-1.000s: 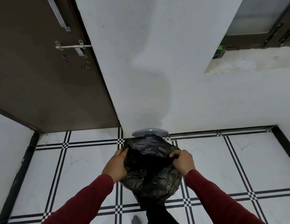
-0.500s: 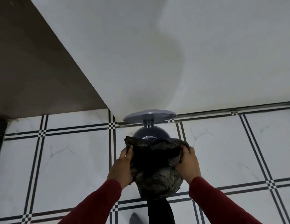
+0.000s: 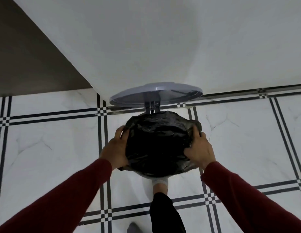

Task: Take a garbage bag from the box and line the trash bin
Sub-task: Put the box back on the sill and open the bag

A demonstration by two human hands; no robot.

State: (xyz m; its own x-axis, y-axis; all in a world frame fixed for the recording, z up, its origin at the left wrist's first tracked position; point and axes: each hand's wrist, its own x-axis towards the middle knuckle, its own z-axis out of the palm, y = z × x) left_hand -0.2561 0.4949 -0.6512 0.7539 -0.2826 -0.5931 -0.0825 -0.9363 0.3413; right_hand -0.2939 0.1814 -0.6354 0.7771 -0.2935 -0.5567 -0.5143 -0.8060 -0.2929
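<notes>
Both arms reach forward and down in dark red sleeves point(image 3: 70, 195) that cover them to the wrists, the two forearms angling in toward each other. The left hand point(image 3: 117, 148) is turned palm inward, thumb up and forward, its fingers curled round the left edge of the black bag point(image 3: 156, 145) between the hands. The right hand point(image 3: 199, 149) mirrors it across the bag, back of the hand facing up, fingers bent and pinching the crumpled plastic at the right edge. Below and between the hands, one leg in dark trousers point(image 3: 165, 214) steps forward, the foot in a white sock point(image 3: 160, 181).
</notes>
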